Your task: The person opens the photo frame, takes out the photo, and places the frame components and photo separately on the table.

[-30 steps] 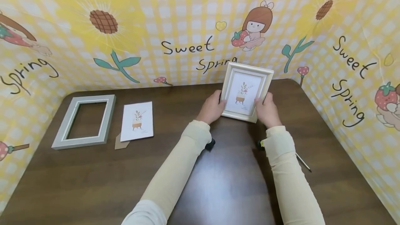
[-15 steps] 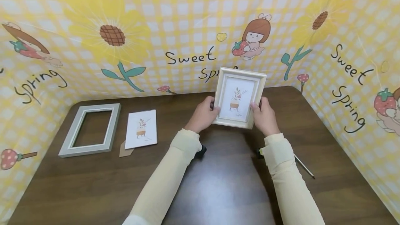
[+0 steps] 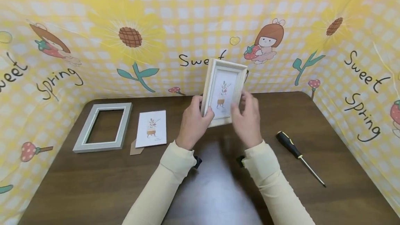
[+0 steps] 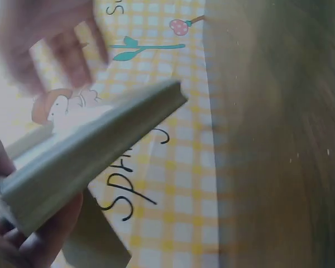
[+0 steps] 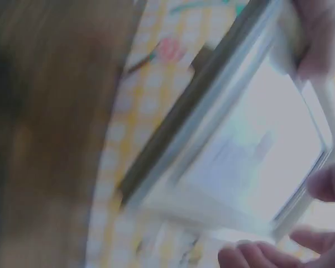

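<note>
A white picture frame (image 3: pixel 222 93) with a plant print behind its glass is held upright above the back of the brown table (image 3: pixel 78 183), turned partly edge-on. My left hand (image 3: pixel 195 121) grips its left edge, fingers curled round the moulding. My right hand (image 3: pixel 248 114) is blurred beside the frame's right edge with its fingers spread. In the left wrist view the frame (image 4: pixel 95 151) lies across my left hand (image 4: pixel 22 240), and the right hand (image 4: pixel 44 33) hovers apart from it. In the right wrist view the frame (image 5: pixel 240 145) fills the picture.
An empty grey frame (image 3: pixel 104 126) lies flat at the left. Beside it are a loose plant card (image 3: pixel 152 133) and a small brown backing piece (image 3: pixel 136 147). A black-handled screwdriver (image 3: pixel 297 153) lies at the right. A yellow checked backdrop (image 3: pixel 359 27) walls the table on three sides.
The white frame has risen, shifted left and turned more edge-on. My right hand has let go of its right edge. The screwdriver's handle, hidden by my right arm before, now shows.
</note>
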`<action>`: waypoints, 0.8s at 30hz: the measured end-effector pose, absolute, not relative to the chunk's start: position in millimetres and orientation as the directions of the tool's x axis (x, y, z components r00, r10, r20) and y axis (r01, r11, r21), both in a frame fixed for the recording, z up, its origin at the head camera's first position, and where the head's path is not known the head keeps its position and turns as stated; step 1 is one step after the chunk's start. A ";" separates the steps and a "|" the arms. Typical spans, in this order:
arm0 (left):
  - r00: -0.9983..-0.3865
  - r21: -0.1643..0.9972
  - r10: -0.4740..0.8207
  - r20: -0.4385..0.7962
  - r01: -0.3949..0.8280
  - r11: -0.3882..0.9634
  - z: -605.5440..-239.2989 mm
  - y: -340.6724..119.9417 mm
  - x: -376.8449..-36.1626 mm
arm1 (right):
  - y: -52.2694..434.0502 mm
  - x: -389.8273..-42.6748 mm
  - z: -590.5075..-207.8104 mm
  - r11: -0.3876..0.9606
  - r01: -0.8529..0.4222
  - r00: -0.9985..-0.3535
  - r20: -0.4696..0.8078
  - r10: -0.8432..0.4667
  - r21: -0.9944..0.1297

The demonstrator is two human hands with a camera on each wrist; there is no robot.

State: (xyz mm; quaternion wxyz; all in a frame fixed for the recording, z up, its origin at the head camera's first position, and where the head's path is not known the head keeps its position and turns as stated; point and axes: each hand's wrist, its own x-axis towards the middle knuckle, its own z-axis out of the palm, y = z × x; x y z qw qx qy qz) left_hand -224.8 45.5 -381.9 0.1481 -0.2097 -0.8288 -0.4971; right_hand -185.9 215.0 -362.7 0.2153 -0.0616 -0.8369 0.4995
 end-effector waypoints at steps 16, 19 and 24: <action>-0.437 0.072 0.353 0.828 0.705 0.705 -375.6 30.1 -178.7 | 141.9 -180.7 -330.4 0.046 -0.297 -0.888 0.293 0.354 -0.954; -0.370 0.010 0.469 0.802 0.793 0.609 -372.5 17.3 -175.2 | 150.3 -185.9 -329.5 -0.067 -0.278 -0.893 0.232 0.387 -0.958; -0.237 0.103 0.535 0.811 0.958 0.269 -353.4 -12.7 -181.4 | 169.9 -193.7 -329.7 -0.241 -0.198 -0.931 0.106 0.348 -0.950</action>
